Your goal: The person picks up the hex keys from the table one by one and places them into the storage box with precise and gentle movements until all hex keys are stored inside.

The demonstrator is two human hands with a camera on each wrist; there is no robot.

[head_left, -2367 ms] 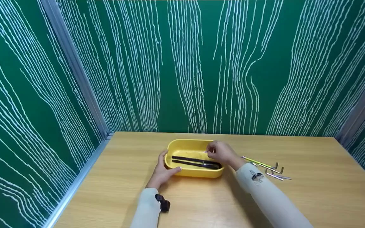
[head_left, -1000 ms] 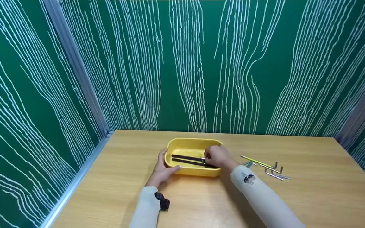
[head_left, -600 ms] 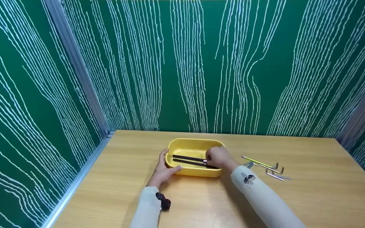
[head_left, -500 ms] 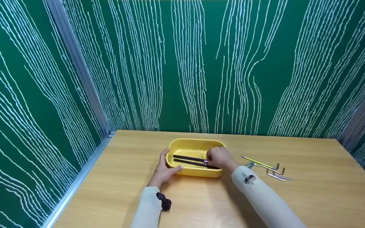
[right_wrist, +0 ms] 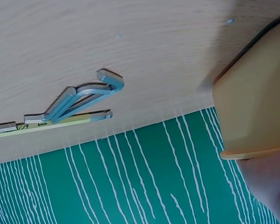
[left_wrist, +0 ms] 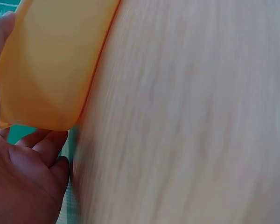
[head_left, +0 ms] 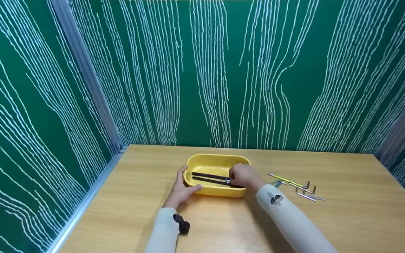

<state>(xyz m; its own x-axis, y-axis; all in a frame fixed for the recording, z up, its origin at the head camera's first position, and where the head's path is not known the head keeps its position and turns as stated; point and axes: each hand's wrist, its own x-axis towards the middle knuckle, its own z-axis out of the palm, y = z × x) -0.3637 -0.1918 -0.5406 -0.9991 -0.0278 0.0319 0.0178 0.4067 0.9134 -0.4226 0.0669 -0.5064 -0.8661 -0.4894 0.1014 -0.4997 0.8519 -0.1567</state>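
Note:
In the head view a yellow plastic tub (head_left: 216, 192) stands on the table. My left hand (head_left: 180, 193) grips its left end, thumb over the front rim and fingers round the outside; the left wrist view shows this hand (left_wrist: 30, 172) at the tub's end wall (left_wrist: 51, 70). My right hand (head_left: 244, 175) reaches over the right end into the tub, fingers curled downward. Two long dark sticks (head_left: 209, 175) lie side by side inside, their right ends under that hand. A small silvery piece (head_left: 228, 181) shows at its fingers. I cannot tell what the right hand holds.
Several hex keys (head_left: 302, 190) lie on the wooden table (head_left: 223, 225) right of the tub, one with a yellow-green sleeve (right_wrist: 51, 124) marked 6mm. Green walls (head_left: 202, 77) with white lines stand behind the table and at both sides.
My right hand, earlier above the tub's right rim pinching a small pale thing, has come down into the tub over the sticks' right ends. It stays there since; the left hand keeps its grip.

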